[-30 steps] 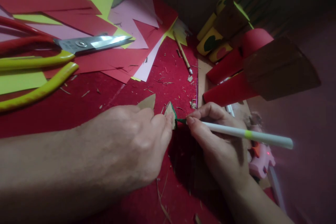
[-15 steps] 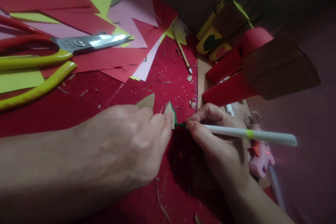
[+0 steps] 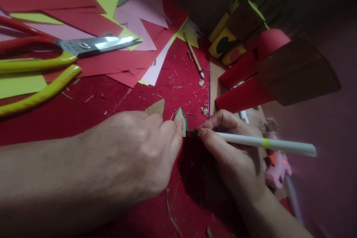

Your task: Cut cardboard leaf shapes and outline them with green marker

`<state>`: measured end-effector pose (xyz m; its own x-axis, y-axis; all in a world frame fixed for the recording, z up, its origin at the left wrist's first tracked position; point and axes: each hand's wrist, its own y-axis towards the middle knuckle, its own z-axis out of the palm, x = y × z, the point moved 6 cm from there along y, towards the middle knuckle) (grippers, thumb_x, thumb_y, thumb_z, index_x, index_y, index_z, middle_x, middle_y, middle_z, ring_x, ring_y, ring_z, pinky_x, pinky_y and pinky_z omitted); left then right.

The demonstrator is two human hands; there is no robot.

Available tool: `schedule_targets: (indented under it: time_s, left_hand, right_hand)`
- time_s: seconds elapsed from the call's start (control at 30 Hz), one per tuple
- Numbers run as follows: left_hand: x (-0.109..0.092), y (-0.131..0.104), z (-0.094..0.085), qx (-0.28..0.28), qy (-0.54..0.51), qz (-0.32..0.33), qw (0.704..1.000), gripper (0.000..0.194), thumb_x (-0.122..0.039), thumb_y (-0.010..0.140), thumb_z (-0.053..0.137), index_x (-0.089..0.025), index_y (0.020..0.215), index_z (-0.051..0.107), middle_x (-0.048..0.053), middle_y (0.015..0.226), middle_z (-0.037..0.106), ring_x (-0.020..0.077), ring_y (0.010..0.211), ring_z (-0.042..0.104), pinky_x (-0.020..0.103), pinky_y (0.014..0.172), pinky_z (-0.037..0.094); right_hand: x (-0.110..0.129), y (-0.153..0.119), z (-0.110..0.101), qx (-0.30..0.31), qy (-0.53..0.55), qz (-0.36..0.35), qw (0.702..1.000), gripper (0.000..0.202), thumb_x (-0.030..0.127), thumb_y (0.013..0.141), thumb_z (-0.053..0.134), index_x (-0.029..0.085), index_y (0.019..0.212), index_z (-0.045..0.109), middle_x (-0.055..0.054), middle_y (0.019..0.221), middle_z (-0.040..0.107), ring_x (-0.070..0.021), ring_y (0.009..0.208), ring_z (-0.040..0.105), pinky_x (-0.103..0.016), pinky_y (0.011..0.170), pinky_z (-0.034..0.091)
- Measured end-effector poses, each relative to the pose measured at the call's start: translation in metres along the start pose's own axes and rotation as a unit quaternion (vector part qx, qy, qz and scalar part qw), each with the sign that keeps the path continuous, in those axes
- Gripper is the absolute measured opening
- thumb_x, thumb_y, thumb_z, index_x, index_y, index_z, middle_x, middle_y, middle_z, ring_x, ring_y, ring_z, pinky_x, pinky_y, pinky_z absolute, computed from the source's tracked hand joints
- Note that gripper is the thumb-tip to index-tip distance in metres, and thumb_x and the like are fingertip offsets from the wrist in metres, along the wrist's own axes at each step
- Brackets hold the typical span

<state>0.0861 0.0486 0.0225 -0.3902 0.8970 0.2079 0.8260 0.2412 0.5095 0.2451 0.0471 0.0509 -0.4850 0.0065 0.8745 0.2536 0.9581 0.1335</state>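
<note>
My left hand (image 3: 142, 148) is closed over a small tan cardboard piece (image 3: 180, 119), whose pointed tip shows past the fingers. Green colour runs along the right edge of that piece. Between thumb and fingers, my right hand (image 3: 234, 152) grips a white marker (image 3: 245, 139) with a yellow-green band. The marker's green tip touches, or nearly touches, the lower right edge of the cardboard. Another pointed tan cardboard piece (image 3: 156, 108) pokes out above my left knuckles; whether the hand touches it is hidden.
Scissors (image 3: 83, 45) with red and yellow handles lie over red, pink and yellow paper sheets (image 3: 128, 63). A pencil (image 3: 193, 55) rests among scraps on the red surface (image 3: 184, 85). At right stand red paper tubes with a brown cardboard flap (image 3: 299, 72), yellow rolls (image 3: 223, 42) and a pink glue gun (image 3: 279, 173).
Hardly anything differs. The marker's back end has shifted very slightly, while both hands and the cardboard piece stay in place.
</note>
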Motion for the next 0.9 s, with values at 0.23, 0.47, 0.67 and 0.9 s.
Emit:
schedule_targets:
  time_s: [0.23, 0.47, 0.67, 0.9]
  left_hand:
    - [0.0022, 0.0029, -0.0058, 0.018, -0.02, -0.002, 1.0, 0.037, 0.002, 0.094, 0.051, -0.012, 0.109, 0.081, 0.01, 0.091, 0.08, 0.0273, 0.081, 0.071, 0.041, 0.076, 0.059]
    - [0.0008, 0.0057, -0.0078, 0.027, -0.008, 0.002, 1.0, 0.037, 0.002, 0.095, 0.048, -0.012, 0.102, 0.082, 0.01, 0.089, 0.079, 0.0275, 0.08, 0.07, 0.042, 0.074, 0.058]
    - [0.0008, -0.0002, -0.0015, 0.002, -0.019, -0.016, 1.0, 0.037, 0.001, 0.095, 0.053, -0.009, 0.118, 0.081, 0.011, 0.094, 0.081, 0.0293, 0.087, 0.074, 0.045, 0.086, 0.062]
    - [0.0006, 0.0009, -0.0028, 0.007, -0.012, -0.006, 1.0, 0.038, 0.0, 0.097, 0.05, -0.005, 0.123, 0.078, 0.012, 0.094, 0.081, 0.0285, 0.085, 0.074, 0.045, 0.088, 0.064]
  right_hand:
    - [-0.0035, -0.0014, -0.0008, -0.006, 0.023, -0.004, 1.0, 0.014, 0.013, 0.069, 0.071, 0.023, 0.059, 0.067, 0.007, 0.046, 0.055, -0.0085, 0.04, 0.047, -0.018, 0.036, 0.027]
    - [-0.0044, -0.003, -0.0007, 0.029, 0.012, 0.031, 0.999, 0.014, 0.013, 0.068, 0.071, 0.023, 0.059, 0.066, 0.007, 0.047, 0.057, -0.0087, 0.041, 0.047, -0.018, 0.037, 0.028]
    - [-0.0067, -0.0027, -0.0008, -0.009, 0.061, 0.031, 0.998, 0.016, 0.012, 0.069, 0.071, 0.023, 0.058, 0.066, 0.006, 0.047, 0.06, -0.0089, 0.04, 0.051, -0.018, 0.037, 0.029]
    - [-0.003, -0.0015, -0.001, 0.01, -0.003, 0.015, 1.0, 0.014, 0.014, 0.071, 0.072, 0.023, 0.061, 0.067, 0.007, 0.047, 0.058, -0.0091, 0.041, 0.049, -0.018, 0.036, 0.028]
